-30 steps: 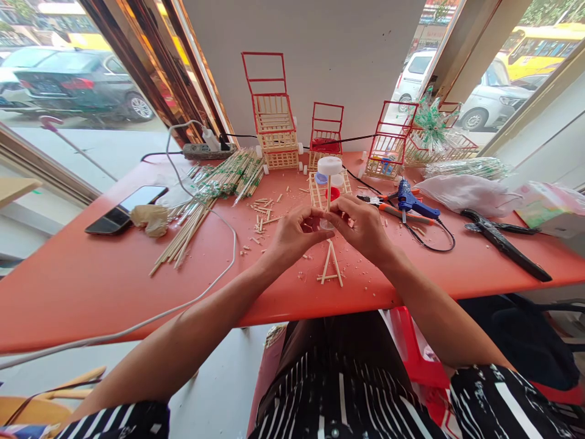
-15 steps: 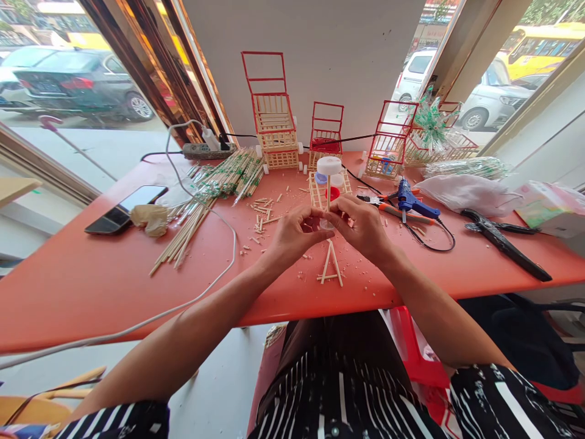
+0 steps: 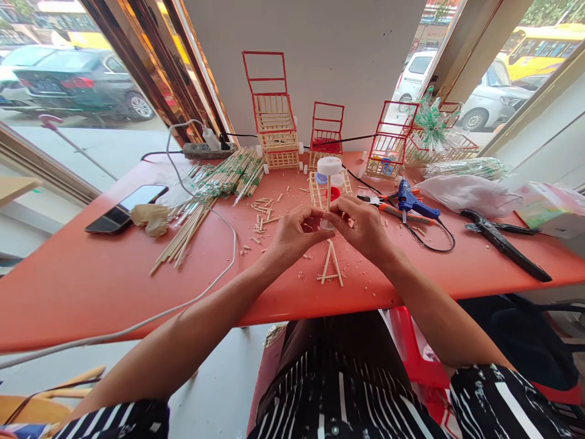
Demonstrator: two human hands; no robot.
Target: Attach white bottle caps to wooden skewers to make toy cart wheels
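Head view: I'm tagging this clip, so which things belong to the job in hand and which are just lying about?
In hand: stick with white cap, pinched by left hand and right hand; stick triangle beneath them.
Lying about: phone, glue gun, black tool, power strip, stick bundle, red carts.

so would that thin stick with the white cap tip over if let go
Probably: the white cap sits wide atop a thin upright stick, so it looks top-heavy. The stick seems stiff yet easily snapped, being so slender. Likely light too: left hand and right hand pinch its foot with fingertips.
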